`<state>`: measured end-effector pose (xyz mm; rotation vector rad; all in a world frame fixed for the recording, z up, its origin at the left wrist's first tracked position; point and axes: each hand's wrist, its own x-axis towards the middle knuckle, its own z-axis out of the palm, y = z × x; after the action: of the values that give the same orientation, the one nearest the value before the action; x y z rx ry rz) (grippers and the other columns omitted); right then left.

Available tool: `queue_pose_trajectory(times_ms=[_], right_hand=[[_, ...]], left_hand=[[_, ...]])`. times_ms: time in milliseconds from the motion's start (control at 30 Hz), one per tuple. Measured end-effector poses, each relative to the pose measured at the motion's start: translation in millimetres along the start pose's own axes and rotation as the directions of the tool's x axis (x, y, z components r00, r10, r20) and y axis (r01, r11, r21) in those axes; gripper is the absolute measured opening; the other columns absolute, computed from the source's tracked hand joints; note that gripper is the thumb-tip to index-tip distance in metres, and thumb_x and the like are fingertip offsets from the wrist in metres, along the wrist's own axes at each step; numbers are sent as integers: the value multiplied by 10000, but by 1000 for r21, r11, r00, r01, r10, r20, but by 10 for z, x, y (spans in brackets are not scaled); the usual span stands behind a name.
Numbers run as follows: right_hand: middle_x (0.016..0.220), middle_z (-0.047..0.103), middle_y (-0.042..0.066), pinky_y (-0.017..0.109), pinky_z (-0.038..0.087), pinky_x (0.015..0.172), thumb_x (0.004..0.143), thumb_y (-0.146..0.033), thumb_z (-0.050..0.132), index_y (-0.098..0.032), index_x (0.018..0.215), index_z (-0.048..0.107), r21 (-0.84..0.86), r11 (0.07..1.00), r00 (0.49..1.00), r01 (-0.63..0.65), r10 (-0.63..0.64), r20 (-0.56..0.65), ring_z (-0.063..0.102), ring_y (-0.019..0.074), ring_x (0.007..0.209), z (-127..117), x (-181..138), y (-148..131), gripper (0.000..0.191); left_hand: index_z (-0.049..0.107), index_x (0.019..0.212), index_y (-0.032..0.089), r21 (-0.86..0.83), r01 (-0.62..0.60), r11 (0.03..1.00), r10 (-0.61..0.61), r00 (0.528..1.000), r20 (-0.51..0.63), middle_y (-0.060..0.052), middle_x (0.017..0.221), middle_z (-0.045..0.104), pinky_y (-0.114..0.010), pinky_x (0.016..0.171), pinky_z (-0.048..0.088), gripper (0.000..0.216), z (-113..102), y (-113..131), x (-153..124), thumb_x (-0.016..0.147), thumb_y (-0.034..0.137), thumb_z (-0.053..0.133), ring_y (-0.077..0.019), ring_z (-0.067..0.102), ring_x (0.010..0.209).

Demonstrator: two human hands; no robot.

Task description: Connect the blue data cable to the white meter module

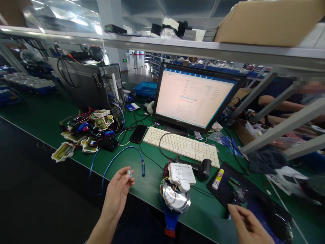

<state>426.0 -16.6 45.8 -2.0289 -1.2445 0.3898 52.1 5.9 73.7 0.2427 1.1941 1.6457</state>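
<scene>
My left hand point(118, 191) is raised over the bench's front edge and pinches a small silvery part point(130, 174) between thumb and fingers. Just beyond it lies the plug end of a blue cable point(143, 168). My right hand point(247, 225) rests at the lower right on a black mouse pad point(223, 191), fingers curled, touching its near edge; whether it grips anything is unclear. Between the hands stands a blue water meter with a shiny metal dial point(175, 200) and a white electronics module point(181, 173) wired on top.
A monitor point(194, 98), white keyboard point(181, 145), black phone point(138, 134), barcode scanner point(204, 168) and glue stick point(217, 179) sit on the green bench point(50, 118). Circuit boards with wires point(87, 132) pile up at left. Another person's arm point(279, 103) shows behind the frame at right.
</scene>
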Motion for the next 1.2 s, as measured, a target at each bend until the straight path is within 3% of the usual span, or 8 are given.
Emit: queue_pose_trajectory(times_ms=[100,167,267,367,700,867,1067,1200], right_hand=[[684,698,60,215,529,534,653,-747,616,-164,792,722,8,998,998,60,-60,30,666,189,586,284,-82,70,608],[610,662,48,215,501,484,674,-802,548,-155,774,714,-24,994,994,105,-105,19,636,172,524,464,-166,86,675],[515,577,24,223,451,418,717,-841,447,-143,760,706,-93,975,979,202,-203,-5,573,148,436,634,-269,48,746],[532,589,31,232,436,392,709,-869,404,-143,735,703,-113,961,967,252,-255,-16,566,143,414,675,-303,-27,785],[508,559,24,258,433,398,690,-912,334,-150,730,706,-163,972,979,172,-187,-82,562,154,411,720,-290,-28,848],[491,526,13,237,421,398,736,-874,348,-153,733,705,-150,966,970,212,-227,-90,531,129,400,724,-304,-1,805],[506,546,-7,192,422,407,819,-784,384,-154,740,701,-125,942,935,313,-328,-132,540,97,404,727,-314,35,710],[524,546,-24,163,412,421,902,-644,425,-148,753,687,-120,893,875,434,-449,-181,525,69,402,743,-318,49,580]], left_hand=[[682,909,147,326,-337,883,343,938,42,-39,815,696,-198,631,554,399,-211,34,44,633,397,824,-105,642,656],[685,911,155,573,-528,627,534,827,177,-41,809,689,-215,642,547,307,-368,38,125,722,388,748,-113,639,660],[696,879,191,795,-591,135,540,717,441,-5,744,661,-214,564,498,208,-586,8,294,812,375,627,-106,600,578],[696,867,205,822,-567,-60,466,712,525,17,689,642,-201,513,463,212,-737,-8,403,855,366,558,-102,593,537],[680,941,184,690,-697,-193,412,581,702,19,752,659,-180,521,478,149,-746,123,463,886,282,582,-84,603,540],[636,1065,174,585,-798,-144,540,432,722,-27,906,659,-188,664,516,191,-596,176,397,882,221,610,-75,615,641],[650,982,178,585,-798,-144,440,478,760,3,815,655,-181,581,505,125,-458,7,375,865,215,630,-78,606,586],[622,1050,164,489,-866,-102,594,341,729,-38,915,634,-179,666,516,204,-332,-31,236,848,142,644,-76,604,693]])
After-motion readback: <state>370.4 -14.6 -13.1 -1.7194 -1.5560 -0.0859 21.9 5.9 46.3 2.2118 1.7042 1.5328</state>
